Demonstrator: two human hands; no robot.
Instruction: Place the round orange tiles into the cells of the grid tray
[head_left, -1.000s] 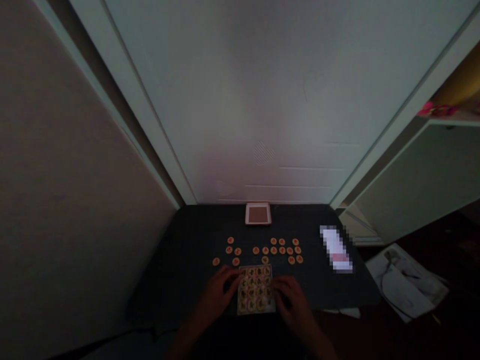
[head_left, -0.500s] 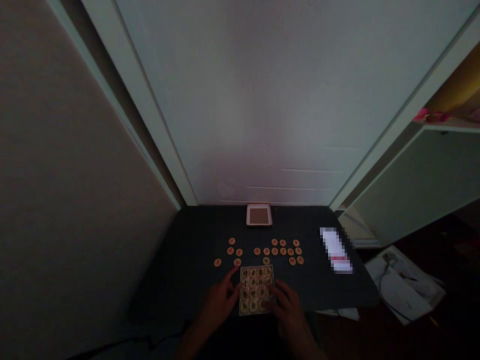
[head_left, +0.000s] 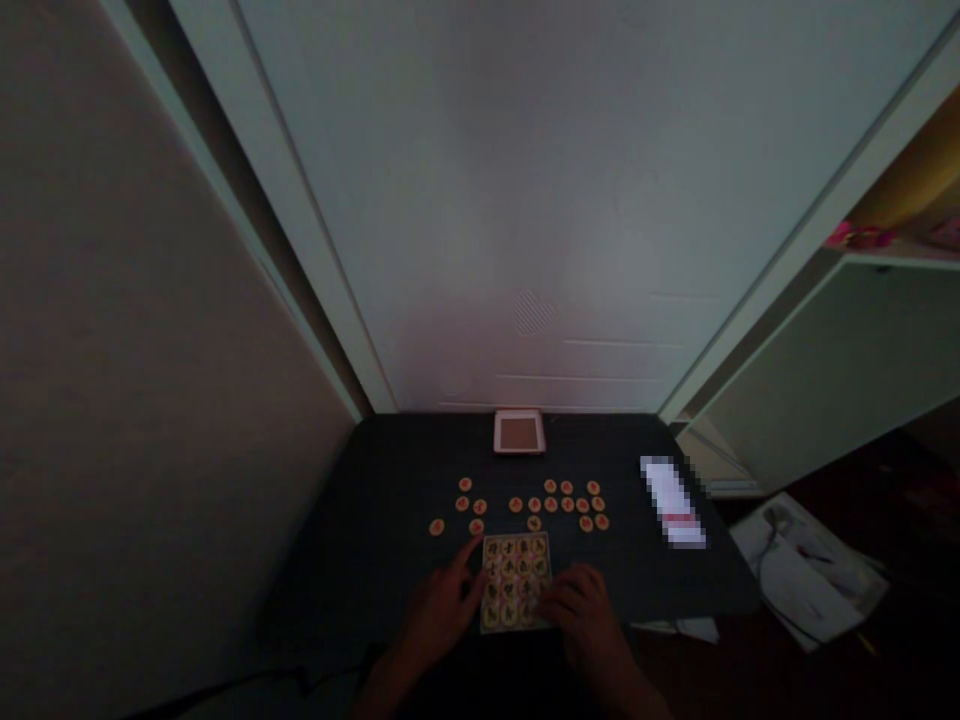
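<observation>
A square tray of Chinese chess pieces, their characters black, lies at the table's near edge. My left hand holds its left side, index finger stretched past the upper left corner and thumb along the edge. Over the lower right corner, my right hand has its fingers bent and drawn together, covering the pieces there. What those fingertips grip, if anything, is hidden. Just beyond the tray lie several loose pieces with red characters, among them one piece near my left index fingertip and another above the tray.
A shallow pale-rimmed box sits at the back of the dark table, against a white panel. A blurred-out bright phone-like object lies at the right. More red pieces spread right, including one piece. Papers lie beyond the table's right side.
My right hand has shifted from the tray's right edge, and its fingers have curled together over the lower right corner. My left hand stays at the left side.
</observation>
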